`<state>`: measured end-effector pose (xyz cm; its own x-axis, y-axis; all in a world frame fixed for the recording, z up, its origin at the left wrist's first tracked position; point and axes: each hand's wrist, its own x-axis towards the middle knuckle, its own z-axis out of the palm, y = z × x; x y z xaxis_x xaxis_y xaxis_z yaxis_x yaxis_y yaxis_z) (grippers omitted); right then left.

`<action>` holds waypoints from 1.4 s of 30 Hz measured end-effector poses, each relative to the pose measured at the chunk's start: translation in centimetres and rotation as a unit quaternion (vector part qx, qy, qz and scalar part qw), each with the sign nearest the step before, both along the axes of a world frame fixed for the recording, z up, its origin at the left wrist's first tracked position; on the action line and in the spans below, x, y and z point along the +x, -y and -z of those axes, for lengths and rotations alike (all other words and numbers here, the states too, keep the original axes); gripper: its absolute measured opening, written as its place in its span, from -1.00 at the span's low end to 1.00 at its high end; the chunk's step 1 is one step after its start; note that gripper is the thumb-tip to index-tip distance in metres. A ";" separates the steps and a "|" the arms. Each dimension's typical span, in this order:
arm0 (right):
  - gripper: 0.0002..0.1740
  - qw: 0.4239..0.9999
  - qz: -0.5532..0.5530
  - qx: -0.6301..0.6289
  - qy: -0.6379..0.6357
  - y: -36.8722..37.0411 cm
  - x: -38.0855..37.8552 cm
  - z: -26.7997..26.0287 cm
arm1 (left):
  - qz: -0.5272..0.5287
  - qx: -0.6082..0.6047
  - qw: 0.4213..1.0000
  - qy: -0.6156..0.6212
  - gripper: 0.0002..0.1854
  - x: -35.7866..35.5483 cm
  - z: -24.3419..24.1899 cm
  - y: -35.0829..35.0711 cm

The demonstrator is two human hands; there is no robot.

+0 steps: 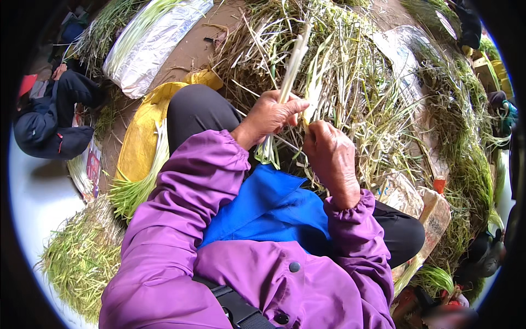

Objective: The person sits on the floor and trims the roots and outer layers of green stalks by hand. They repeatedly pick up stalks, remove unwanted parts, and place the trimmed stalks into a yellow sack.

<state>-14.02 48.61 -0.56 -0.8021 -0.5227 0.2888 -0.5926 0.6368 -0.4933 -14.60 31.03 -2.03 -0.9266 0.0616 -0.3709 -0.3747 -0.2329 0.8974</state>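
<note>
My left hand [269,117] is closed around a small bundle of pale, thin plant stalks [294,68]. The white ends point up and away from me, slightly blurred, and the greener ends hang below my palm. Close beside it, my right hand [332,160] is bent into a loose fist, pinching a yellowish leaf strip [305,122] between thumb and fingers. Whether that strip still joins the bundle cannot be seen. Directly beyond both hands rises a large heap of uncleaned green and straw-coloured stalks [349,78]. A blue cloth [263,209] covers my lap.
At left, a yellow sack [137,135] lies beside a bunch of clean stalks [144,185]. More stalks rest on a white plastic sack [135,74]. A person [53,115] sits far left. Leafy heaps [78,263] stand lower left, with another heap [464,135] at right.
</note>
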 end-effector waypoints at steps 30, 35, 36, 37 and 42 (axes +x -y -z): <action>-0.77 0.595 0.067 -0.636 0.487 -0.9 -0.9 -0.4 | -0.111 0.161 0.980 -0.026 -0.81 3.4 -1.6 -1.1; -0.75 0.536 0.053 -0.705 0.461 -6.9 -3.8 1.4 | -0.218 0.297 0.928 -0.056 -0.73 1.8 -1.1 2.3; -0.75 0.631 0.053 -0.627 0.453 -8.9 -4.6 2.0 | -0.214 0.301 0.928 -0.055 -0.73 1.7 -1.3 2.6; -0.63 0.816 0.161 -0.406 0.378 -9.5 -4.9 1.3 | -0.208 0.305 0.928 -0.055 -0.74 1.5 -1.4 2.7; -0.46 0.964 0.084 -0.070 0.243 -5.6 -3.7 0.8 | -0.175 0.251 0.952 -0.018 -0.74 1.4 -1.3 1.2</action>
